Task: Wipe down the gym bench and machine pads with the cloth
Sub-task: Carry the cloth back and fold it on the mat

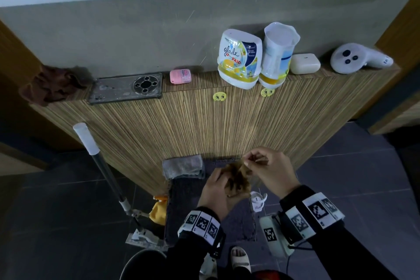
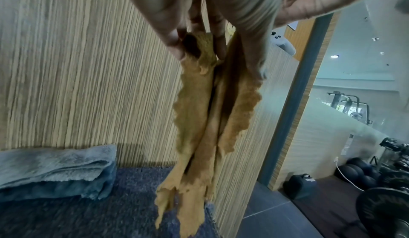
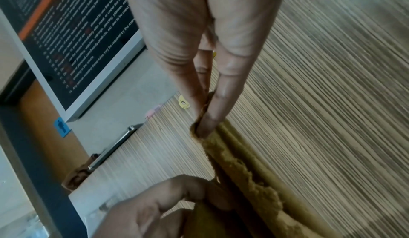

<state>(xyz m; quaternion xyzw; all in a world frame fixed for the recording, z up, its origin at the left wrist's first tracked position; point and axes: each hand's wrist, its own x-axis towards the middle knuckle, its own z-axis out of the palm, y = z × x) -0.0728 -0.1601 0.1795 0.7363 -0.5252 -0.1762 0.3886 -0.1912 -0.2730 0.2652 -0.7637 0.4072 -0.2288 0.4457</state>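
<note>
Ledge of wood-grain partition [image 1: 204, 125], left to right: crumpled brown rag [image 1: 53, 85]; phone in clear case [image 1: 126, 87], lying flat, camera ring up; small pink container [image 1: 180, 76]; two air-freshener tubs [image 1: 239, 58], side by side and touching; white earbud case [image 1: 305, 63]; white handheld controller [image 1: 359, 58]. Two yellow face stickers [image 1: 219, 96] on the panel just below the ledge.

Floor level: dark mat [image 1: 186, 198] against the partition foot; folded grey towel [image 1: 183, 166] at its far left corner; mop handle [image 1: 100, 161] leaning to the left; yellow cloth [image 1: 158, 210] beside the mat; sandalled foot [image 1: 239, 257].

Cloth [image 2: 205, 119]: mustard-tan, fuzzy, with ragged edges; held above the mat, close to the partition, hanging in long folds.

Left hand [image 1: 216, 191]: fingers curled round the bunched cloth.

Right hand [image 1: 266, 166]: thumb and fingertips [image 3: 204, 128] pinch the cloth's upper edge.
</note>
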